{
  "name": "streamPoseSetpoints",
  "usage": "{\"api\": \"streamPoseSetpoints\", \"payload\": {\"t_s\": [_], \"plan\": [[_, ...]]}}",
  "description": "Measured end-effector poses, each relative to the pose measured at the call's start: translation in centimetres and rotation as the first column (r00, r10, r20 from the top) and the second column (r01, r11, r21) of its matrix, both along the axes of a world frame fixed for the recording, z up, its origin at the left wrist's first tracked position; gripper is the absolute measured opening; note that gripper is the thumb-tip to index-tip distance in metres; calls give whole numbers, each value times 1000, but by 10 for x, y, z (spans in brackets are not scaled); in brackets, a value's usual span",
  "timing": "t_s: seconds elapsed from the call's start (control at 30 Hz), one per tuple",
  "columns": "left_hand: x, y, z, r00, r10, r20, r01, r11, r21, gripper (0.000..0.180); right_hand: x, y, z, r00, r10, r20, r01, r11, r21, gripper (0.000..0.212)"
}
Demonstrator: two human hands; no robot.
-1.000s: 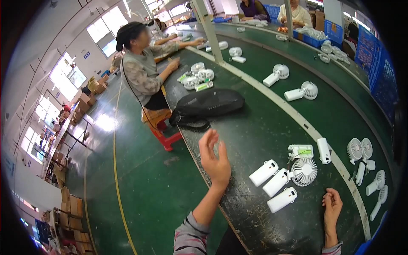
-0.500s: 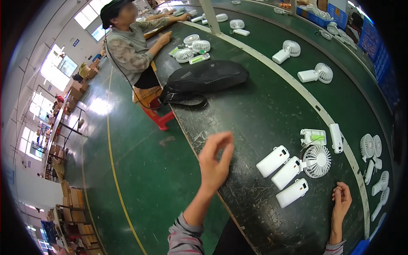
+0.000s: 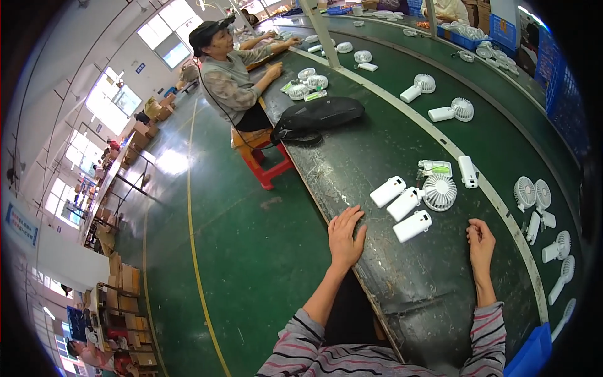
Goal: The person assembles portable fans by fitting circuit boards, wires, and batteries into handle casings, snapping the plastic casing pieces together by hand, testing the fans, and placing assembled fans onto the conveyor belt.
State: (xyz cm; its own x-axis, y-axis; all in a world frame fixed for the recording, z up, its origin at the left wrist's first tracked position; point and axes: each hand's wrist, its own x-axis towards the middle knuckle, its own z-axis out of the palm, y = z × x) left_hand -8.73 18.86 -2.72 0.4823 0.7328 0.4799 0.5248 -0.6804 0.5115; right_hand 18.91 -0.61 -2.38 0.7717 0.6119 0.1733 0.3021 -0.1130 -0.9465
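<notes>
My left hand [image 3: 347, 239] lies palm down at the table's near left edge, fingers stretched out, holding nothing. My right hand [image 3: 481, 248] rests on the dark table with its fingers loosely curled and apart, and nothing shows in it. Between and beyond the hands lie three white fan handles, the nearest handle [image 3: 412, 226] closest to my left hand. Touching the middle handle [image 3: 404, 203] is a round white fan head [image 3: 440, 192]. Behind it sits an opened white casing [image 3: 434, 168] with a green part inside. Another white handle [image 3: 467, 171] stands apart to the right.
A black bag [image 3: 323, 118] lies farther up the table. Beyond it a person [image 3: 235, 81] sits on a red stool [image 3: 267, 166] near more fan parts. Along the right runs a green conveyor [image 3: 502, 151] carrying white fans. A blue bin [image 3: 531, 355] stands at lower right.
My left hand has come down from above the table edge and now lies flat on it. The view has shifted. My right hand stays beside the fan parts, still loosely curled.
</notes>
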Motion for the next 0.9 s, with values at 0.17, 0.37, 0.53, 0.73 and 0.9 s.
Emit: {"api": "streamPoseSetpoints", "payload": {"t_s": [0.17,0.37,0.53,0.73,0.9], "plan": [[4,-3,-1,999,-4,41,3,1000,23,29,0,-1,3,1000,-12,19,12,1000,-6,13],[4,-1,2,999,-11,52,9,999,43,28,2,1,3,996,-8,92,9,1000,-7,14],[7,-3,-2,998,-21,63,18,999,39,28,5,0,6,996,4,89,-1,1000,-27,14],[2,31,-1,941,64,332,48,947,-318,51,6,2,-4,997,0,81,4,999,-41,14],[21,36,53,652,244,718,-74,963,-260,49,9,-2,2,999,-10,40,12,999,-39,14]]}}
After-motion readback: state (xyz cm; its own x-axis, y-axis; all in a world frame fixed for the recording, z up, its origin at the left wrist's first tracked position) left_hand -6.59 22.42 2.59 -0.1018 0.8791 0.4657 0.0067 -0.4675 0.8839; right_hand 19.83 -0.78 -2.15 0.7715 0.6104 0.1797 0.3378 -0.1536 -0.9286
